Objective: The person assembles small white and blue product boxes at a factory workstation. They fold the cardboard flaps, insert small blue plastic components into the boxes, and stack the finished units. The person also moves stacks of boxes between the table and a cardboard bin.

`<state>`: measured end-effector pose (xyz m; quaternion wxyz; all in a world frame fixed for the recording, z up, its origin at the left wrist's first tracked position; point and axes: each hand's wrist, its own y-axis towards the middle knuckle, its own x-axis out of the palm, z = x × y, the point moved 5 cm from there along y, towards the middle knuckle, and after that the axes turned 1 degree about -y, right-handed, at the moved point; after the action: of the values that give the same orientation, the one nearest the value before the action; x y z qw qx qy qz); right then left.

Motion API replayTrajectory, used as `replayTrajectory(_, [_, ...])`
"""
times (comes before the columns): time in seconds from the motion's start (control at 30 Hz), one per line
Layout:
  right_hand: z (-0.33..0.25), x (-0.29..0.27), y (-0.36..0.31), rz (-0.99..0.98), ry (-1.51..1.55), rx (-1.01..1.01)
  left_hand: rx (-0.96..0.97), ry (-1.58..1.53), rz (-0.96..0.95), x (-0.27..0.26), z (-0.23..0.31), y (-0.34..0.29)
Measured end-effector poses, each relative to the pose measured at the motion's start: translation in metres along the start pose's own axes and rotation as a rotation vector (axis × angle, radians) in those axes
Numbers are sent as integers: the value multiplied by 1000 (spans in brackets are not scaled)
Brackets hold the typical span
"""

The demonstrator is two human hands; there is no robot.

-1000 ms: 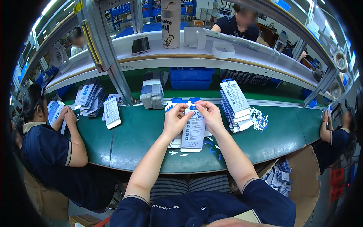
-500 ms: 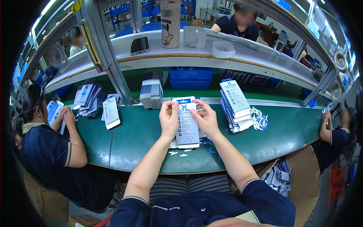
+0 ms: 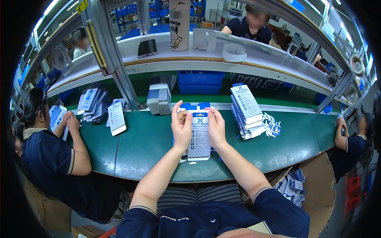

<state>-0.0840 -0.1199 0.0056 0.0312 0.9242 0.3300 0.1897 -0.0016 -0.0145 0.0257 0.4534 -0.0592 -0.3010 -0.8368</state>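
At the far left, a co-worker [image 3: 51,158] in a navy short-sleeved shirt sits at the green worktable [image 3: 147,152]. Next comes an untidy pile of blue-and-white cartons [image 3: 94,104], then a single carton [image 3: 117,118] lying at a slant. A neat block of packed cartons [image 3: 159,100] stands near the metal post, below a shelf bearing a smartphone [image 3: 147,48] and a cream tumbler [image 3: 179,29]. In the middle, the left hand [image 3: 181,130] pinches the left edge of a hang-tab carton [image 3: 200,141], thumb near its top; the right hand [image 3: 216,129] is closed on its right edge. The carton is between both hands, printed face up, above the table's near side. Farther right are a leaning carton stack [image 3: 247,105], white and blue scraps [image 3: 272,125] beside it, and an open cardboard box [image 3: 322,186].
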Motion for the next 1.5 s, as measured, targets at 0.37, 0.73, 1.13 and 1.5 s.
replayTrajectory(0.37, [4,1,3,-84,46,-69,-53,68,-20,-9,-19,6])
replayTrajectory(0.73, [5,0,-4,-13,140,49,-138,27,-32,-14,-25,5])
replayTrajectory(1.13, [6,0,4,-76,114,-69,-15,59,-97,-2,-16,2])
replayTrajectory(1.5, [-6,-15,18,-91,-117,-18,-213,256,-403,8,-8,6])
